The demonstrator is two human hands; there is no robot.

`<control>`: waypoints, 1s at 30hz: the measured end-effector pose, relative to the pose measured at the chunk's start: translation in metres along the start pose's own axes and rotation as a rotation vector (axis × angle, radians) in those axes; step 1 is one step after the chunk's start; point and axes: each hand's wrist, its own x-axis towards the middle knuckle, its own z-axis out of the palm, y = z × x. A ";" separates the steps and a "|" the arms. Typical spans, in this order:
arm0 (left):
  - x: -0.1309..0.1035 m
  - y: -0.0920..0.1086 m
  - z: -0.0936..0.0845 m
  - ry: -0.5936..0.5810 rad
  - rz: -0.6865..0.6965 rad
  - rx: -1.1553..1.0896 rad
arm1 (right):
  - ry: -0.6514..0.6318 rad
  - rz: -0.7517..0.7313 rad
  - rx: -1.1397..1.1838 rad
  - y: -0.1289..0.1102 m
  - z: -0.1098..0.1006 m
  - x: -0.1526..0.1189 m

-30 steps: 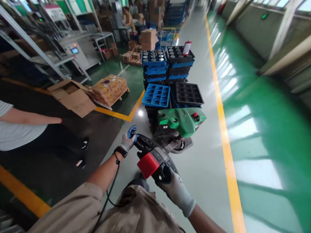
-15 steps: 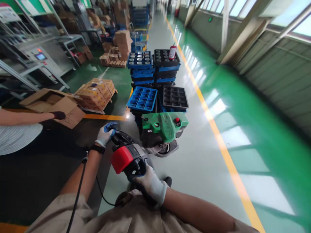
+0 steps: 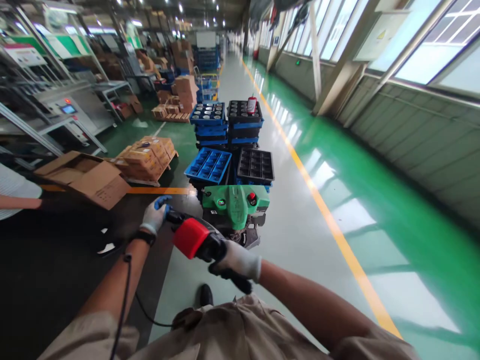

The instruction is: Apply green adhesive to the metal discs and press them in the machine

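Both my hands wear white gloves with dark blue palms and hold the control handle of an electric pallet truck. The handle has a red head (image 3: 191, 238) and black grips. My left hand (image 3: 155, 216) is closed round the grip at its far left end. Around the near right grip, my right hand (image 3: 237, 260) is closed too, thumb side up by the red head. Beyond the handle is the truck's green cover (image 3: 237, 202) with a red button. In front of it stand stacked trays, a blue tray (image 3: 209, 165) and a black tray (image 3: 256, 164) on top.
Farther stacks carry round metal parts and a red bottle (image 3: 251, 105). An open carton (image 3: 84, 175) and a pallet of boxes (image 3: 148, 159) stand left, beside another person's arm (image 3: 18, 202). A yellow line (image 3: 303, 172) runs along the aisle's right side.
The view has tipped up. The handle is turned, its right grip swung nearer to me, and the truck appears farther left. The other person's hand has drawn back from the open carton.
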 end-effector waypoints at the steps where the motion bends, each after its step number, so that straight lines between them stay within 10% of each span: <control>1: -0.029 -0.001 0.004 -0.006 0.038 0.059 | -0.031 0.027 -0.093 0.008 -0.025 -0.023; 5: -0.156 -0.005 0.037 -0.226 0.378 0.505 | 0.168 -0.001 -0.592 0.050 -0.115 -0.111; 9: -0.232 -0.003 0.075 -0.525 0.432 0.337 | 0.321 -0.002 -0.854 0.084 -0.154 -0.153; 22: -0.258 -0.006 0.067 -0.479 0.278 0.319 | 0.149 -0.207 -0.587 0.119 -0.135 -0.156; 30: -0.314 -0.071 0.072 -0.410 0.414 0.331 | 0.271 -0.082 -0.686 0.170 -0.090 -0.176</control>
